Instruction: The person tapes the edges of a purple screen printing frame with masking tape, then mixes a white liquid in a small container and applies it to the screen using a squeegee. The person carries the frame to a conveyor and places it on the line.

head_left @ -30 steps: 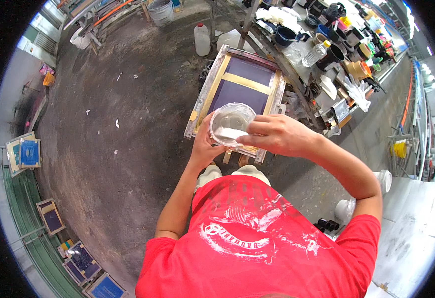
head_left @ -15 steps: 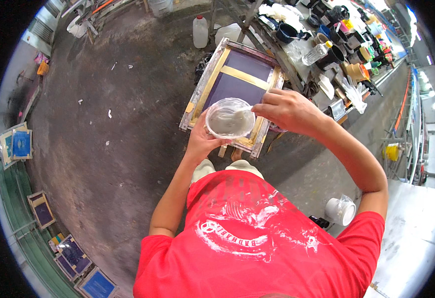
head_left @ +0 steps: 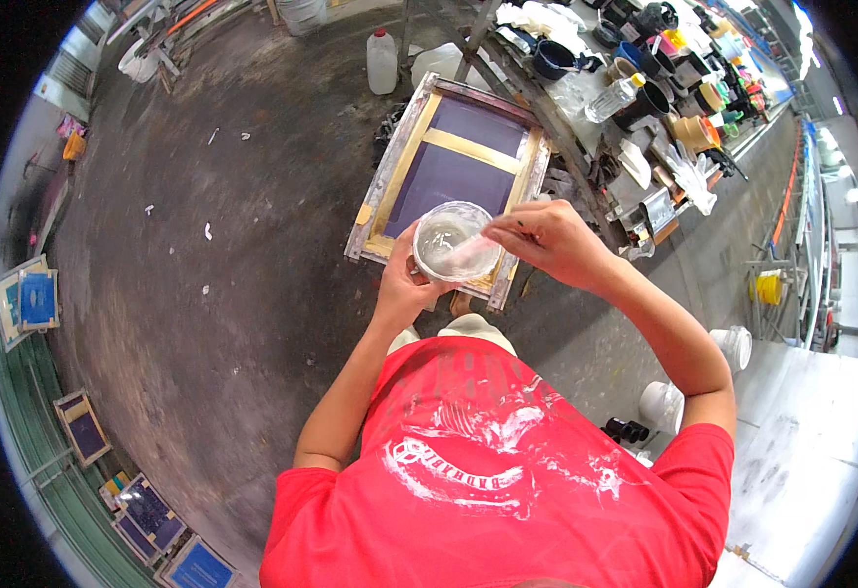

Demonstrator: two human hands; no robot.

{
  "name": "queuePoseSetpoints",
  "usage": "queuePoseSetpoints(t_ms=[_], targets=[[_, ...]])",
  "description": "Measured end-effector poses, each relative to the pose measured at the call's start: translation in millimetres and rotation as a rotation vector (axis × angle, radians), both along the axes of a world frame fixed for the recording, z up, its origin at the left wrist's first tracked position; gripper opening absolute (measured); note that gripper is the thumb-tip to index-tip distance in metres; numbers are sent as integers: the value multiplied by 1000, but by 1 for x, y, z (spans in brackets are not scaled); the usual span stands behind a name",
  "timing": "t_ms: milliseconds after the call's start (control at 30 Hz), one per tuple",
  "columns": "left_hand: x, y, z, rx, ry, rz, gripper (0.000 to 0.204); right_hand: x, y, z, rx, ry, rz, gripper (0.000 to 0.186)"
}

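Observation:
My left hand [head_left: 404,284] is closed around the side of a clear plastic tub [head_left: 424,257], held before my red shirt. Inside are traces of a whitish, translucent paste. Pinched in my right hand [head_left: 554,242] is a pale, flat stirrer [head_left: 470,252], which slants down into the tub; the paste partly hides its lower end. Just beyond and below the tub leans a screen-printing frame [head_left: 370,201] with purple mesh [head_left: 453,181] and yellow tape. The tub and my hands cover part of its near end.
A crowded bench [head_left: 571,122] at the far right carries dark pots, a clear bottle [head_left: 613,98] and gloves [head_left: 693,181]. A red-capped jug [head_left: 382,64] stands on the floor beyond the frame. White buckets [head_left: 659,404] sit at my right. More frames [head_left: 84,428] lean along the left side.
My right hand has shifted slightly down, and the stirrer now shows across the inside of the tub. The tub has moved a little right and tilted, with its paste spread differently.

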State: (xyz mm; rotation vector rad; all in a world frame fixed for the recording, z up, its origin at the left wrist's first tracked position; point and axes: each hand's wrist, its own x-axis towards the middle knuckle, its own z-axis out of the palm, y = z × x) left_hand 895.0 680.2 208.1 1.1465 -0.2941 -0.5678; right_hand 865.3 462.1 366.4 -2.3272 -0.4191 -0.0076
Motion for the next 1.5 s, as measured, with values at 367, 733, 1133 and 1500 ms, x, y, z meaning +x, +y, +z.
queuePoseSetpoints(t_ms=[367, 733, 1133, 1500], targets=[[14, 2, 14, 140, -155, -60, 96, 5, -5, 8, -309, -254, 61, 17], [22, 5, 8, 101, -162, -14, 96, 9, -3, -2, -380, -312, 15, 27], [32, 21, 14, -48, -12, -239, 98, 4, -6, 50, -552, -264, 584, 44], [32, 7, 20, -51, 52, -249, 99, 1, -36, 28, -562, -242, 262, 37]])
